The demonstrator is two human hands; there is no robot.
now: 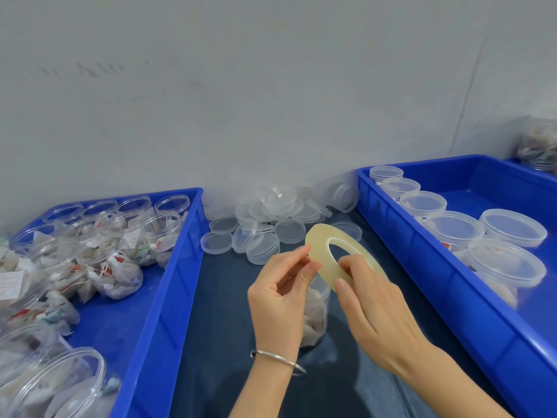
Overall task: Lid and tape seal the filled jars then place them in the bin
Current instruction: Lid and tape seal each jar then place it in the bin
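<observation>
1. The right hand (370, 300) grips the lower edge of a tape roll (340, 251), thumb on its flat face, fingers curled behind.
2. The left hand (283, 294) pinches at the roll's near-left rim with thumb and fingertips; a silver bangle (277, 360) circles that wrist.
3. The roll is a thin, wide ring of yellowish translucent tape, held tilted, its flat face turned up and toward the viewer.
4. Directly under both hands a clear plastic jar (315, 315) stands upright on the dark counter (229, 312), filled with pale sachets.
5. Loose clear round lids (271, 221) lie heaped behind.
6. A blue bin (446, 267) at right holds lidded jars; a blue tray (177, 267) at left holds open filled ones.
</observation>
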